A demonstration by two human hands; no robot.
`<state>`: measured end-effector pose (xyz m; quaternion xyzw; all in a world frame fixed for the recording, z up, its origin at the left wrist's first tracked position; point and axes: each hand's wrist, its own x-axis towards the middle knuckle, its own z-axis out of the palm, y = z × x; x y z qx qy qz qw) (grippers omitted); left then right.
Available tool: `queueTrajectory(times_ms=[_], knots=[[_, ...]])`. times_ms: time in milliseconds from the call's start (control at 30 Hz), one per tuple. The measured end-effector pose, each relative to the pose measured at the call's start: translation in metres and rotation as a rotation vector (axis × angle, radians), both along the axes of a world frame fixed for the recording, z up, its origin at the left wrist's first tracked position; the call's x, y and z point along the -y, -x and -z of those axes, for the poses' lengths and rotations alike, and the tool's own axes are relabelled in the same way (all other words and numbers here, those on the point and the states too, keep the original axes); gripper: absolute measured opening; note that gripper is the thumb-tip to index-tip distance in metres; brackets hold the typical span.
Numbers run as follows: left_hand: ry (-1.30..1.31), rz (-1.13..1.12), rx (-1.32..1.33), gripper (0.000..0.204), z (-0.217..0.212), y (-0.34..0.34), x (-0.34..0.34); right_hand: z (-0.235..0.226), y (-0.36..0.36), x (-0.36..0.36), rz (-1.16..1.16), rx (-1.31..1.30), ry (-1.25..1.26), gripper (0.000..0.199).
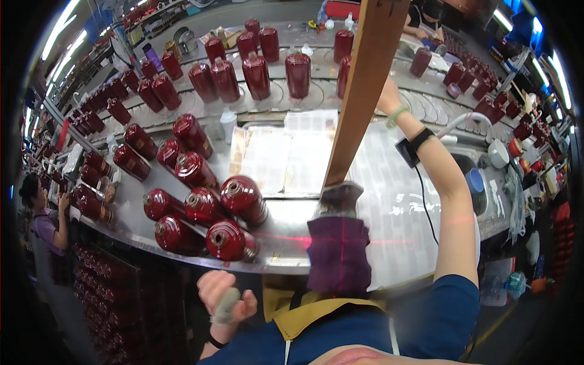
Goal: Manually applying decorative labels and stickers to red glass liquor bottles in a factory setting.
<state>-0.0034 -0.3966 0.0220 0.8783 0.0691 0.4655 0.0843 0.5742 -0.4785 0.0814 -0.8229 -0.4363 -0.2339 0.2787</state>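
My left hand (220, 291) is low in front of the bench edge, fingers curled. A pale grey-green piece (226, 306) lies against its palm or thumb, blurred; I cannot make out what it is. My right arm stretches far forward over the bench, a green bangle (398, 115) and black wristband on it. Behind a wooden post (365, 91), the fingers of my right hand (389, 99) are hidden. Nearest to it is a dark red glossy bottle (344, 73), partly covered by the post. A purple cloth (339, 255) wraps the padded block below the post.
Several dark red bottles (225, 240) stand grouped on the left of the metal bench (286, 258). More bottles (256, 78) stand along the conveyor (328, 91) behind. White sheets (261, 155) cover the middle. A sink with a blue bowl (475, 180) is at right. Other people work at far left and back right.
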Motion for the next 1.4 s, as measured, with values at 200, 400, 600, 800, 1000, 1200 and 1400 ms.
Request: queueTrajectory(times_ms=[200, 400, 600, 800, 1000, 1200, 1400], knots=[[0.267, 0.047, 0.036, 0.042, 0.016, -0.060, 0.034, -0.001, -0.099, -0.017, 0.360, -0.037, 0.277, 0.038], [0.431, 0.048, 0.044, 0.038, 0.011, -0.076, 0.036, 0.013, -0.085, -0.010, 0.354, 0.094, 0.234, 0.022], [0.772, 0.302, -0.034, 0.050, 0.016, -0.134, 0.049, -0.008, -0.049, 0.095, 0.315, 0.130, 0.013, 0.022], [0.835, 0.490, -0.181, 0.105, 0.003, -0.183, 0.082, -0.089, 0.149, 0.142, -0.144, -0.053, 0.057, 0.015], [1.313, 0.988, -0.245, 0.109, -0.029, -0.195, 0.120, -0.076, 0.229, 0.162, -0.404, -0.307, -0.050, 0.013], [1.808, 0.818, -0.272, 0.070, 0.007, -0.161, 0.118, 0.019, 0.263, 0.187, -0.289, -1.273, -0.045, 0.055], [2.099, 0.575, -0.247, 0.045, 0.024, -0.159, 0.123, 0.057, 0.293, 0.164, -0.301, -1.459, -0.255, 0.055]])
